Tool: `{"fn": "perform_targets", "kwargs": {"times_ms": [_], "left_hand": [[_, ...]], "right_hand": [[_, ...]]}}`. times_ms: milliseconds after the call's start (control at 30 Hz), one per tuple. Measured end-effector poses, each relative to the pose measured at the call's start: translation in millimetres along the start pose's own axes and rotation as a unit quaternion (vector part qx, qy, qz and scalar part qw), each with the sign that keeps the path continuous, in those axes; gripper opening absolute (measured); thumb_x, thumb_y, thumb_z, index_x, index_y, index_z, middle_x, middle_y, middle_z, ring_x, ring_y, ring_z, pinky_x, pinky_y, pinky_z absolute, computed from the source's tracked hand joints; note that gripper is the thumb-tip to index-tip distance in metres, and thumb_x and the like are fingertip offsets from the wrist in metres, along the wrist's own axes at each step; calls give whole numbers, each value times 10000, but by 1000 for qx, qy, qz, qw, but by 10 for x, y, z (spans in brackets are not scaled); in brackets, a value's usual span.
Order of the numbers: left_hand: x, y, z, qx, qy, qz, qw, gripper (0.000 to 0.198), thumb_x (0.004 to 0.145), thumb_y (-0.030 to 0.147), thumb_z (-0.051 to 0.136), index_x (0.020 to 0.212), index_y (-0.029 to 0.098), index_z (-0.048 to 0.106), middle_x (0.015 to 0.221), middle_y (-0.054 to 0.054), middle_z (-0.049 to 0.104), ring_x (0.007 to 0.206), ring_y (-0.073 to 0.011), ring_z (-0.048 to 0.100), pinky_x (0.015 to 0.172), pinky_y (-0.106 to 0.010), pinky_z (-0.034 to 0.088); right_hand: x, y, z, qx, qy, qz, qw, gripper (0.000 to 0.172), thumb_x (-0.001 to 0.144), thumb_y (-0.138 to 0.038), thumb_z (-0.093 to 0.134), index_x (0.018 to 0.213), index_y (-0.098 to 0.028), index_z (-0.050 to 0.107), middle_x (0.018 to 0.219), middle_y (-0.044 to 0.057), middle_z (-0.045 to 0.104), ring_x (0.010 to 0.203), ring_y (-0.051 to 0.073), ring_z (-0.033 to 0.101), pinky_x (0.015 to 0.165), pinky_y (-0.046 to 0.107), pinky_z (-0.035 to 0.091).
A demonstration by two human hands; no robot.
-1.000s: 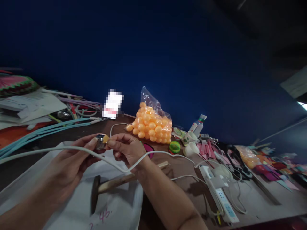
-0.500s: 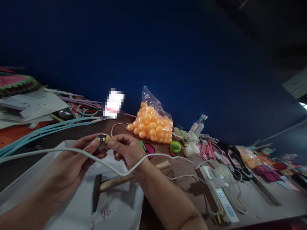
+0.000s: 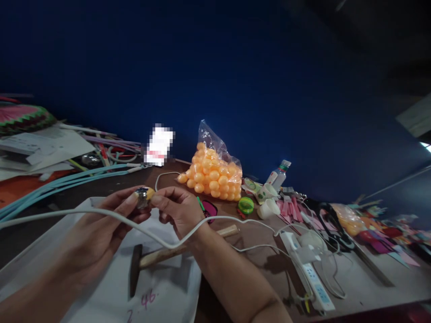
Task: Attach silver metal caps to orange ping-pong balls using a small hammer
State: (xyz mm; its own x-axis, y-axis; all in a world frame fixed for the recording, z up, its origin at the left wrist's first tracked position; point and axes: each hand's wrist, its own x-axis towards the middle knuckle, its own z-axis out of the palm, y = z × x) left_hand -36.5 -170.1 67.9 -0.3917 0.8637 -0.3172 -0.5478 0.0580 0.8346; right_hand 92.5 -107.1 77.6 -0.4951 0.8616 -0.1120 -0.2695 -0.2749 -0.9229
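My left hand (image 3: 106, 224) is closed around a small, shiny silver, rounded piece (image 3: 142, 200), holding it between thumb and fingers. A yellow-orange part (image 3: 149, 193) shows on its right side. My right hand (image 3: 178, 208) pinches at that yellow-orange part with thumb and forefinger, so both hands are on the one piece. Its exact kind is too small to make out. Below the hands a hammer (image 3: 135, 271) with a wooden handle lies across a white board or tray (image 3: 168, 291) marked with pink figures. My right forearm hides part of the handle.
A white cable (image 3: 141, 228) runs in front of both wrists. Behind the hands stand a clear bag of orange balls (image 3: 215, 175) and a lit phone (image 3: 160, 146). Rightward are a green round container (image 3: 246, 206), a paper cup (image 3: 268, 209), a bottle (image 3: 280, 176) and a power strip (image 3: 314, 280).
The silver piece has turned slightly in my fingers, and a little more of its yellow-orange part shows. Both hands stay in nearly the same place.
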Motion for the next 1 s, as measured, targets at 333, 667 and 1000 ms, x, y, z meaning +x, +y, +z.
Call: {"fn": "perform_targets", "kwargs": {"times_ms": [333,667,1000], "left_hand": [[-78,76,102,-12,40,-2,999,378,555,204,843,923,203,757,792,-18,806,635,-158,745,579,-186,608],[-110,103,132,8,52,-1,999,589,377,272,913,937,198,749,780,-18,818,611,-166,747,538,-177,603],[-103,78,111,-2,50,15,999,732,283,403,974,952,217,741,772,-1,820,606,-156,752,556,-170,598]], "right_hand": [[4,31,1,20,-1,3,1000,329,570,-377,884,724,-175,675,563,-61,584,438,46,432,449,210,296],[5,37,1,25,-2,3,1000,339,570,-373,891,733,-173,671,577,-56,602,437,45,443,455,208,304],[-2,42,15,29,4,-11,1000,286,585,-332,871,707,-168,671,564,-53,607,435,45,453,447,198,313]]}}
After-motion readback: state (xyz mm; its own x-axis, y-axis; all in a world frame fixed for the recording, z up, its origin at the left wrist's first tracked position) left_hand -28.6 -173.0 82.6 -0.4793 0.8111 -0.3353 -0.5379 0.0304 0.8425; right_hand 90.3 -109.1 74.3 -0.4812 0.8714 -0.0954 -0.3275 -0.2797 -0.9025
